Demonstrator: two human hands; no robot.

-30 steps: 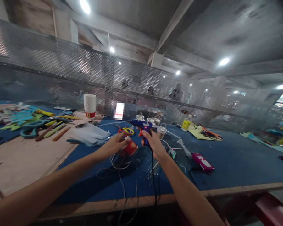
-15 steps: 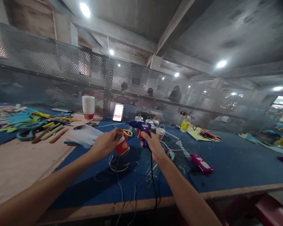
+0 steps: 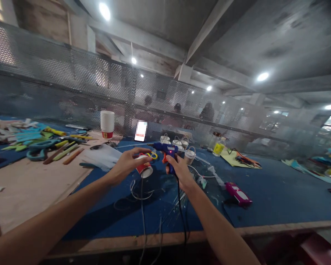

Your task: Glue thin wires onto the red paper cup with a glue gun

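My left hand (image 3: 128, 163) is closed around a red paper cup (image 3: 143, 165), its fingers over the cup's upper side. The cup is tilted, with a pale round end facing me. My right hand (image 3: 180, 171) grips a blue hot glue gun (image 3: 165, 148) with an orange trigger and a small red light. The gun's nozzle points left, above and just behind the cup. A black cord (image 3: 181, 206) runs down from its handle. Behind the cup a yellow loop (image 3: 153, 156) shows, partly hidden. Thin grey wire (image 3: 142, 213) hangs below the cup over the table edge.
A stack of paper cups (image 3: 107, 123) and a lit phone (image 3: 140, 130) stand at the back. Several white cups with wire handles (image 3: 178, 143) sit behind the gun. Scissors (image 3: 41, 151) and craft sticks lie left. A magenta device (image 3: 238, 194) and a yellow-labelled bottle (image 3: 218, 148) are right.
The red cup has tipped so its pale end now faces me, and my left fingers have straightened over it. My right hand keeps the glue gun nearly in place. The view has shifted slightly.
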